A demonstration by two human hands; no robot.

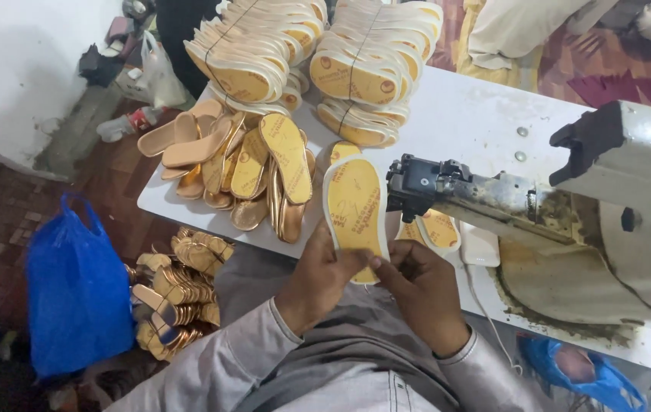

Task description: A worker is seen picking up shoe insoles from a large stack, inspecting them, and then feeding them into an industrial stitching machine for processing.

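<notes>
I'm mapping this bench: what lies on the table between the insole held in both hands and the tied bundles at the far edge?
In the head view, a loose pile of gold insoles lies between the held insole and the tied bundles.

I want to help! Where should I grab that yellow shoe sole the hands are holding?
Probably the heel end of the yellow insole, coming from the near side, as the left hand and right hand do. It is flat and thin, so pinch its edge; the toe end lies beside the sewing machine.

Shoe workshop: stacked insoles (367, 65), sewing machine (570, 221)
</notes>
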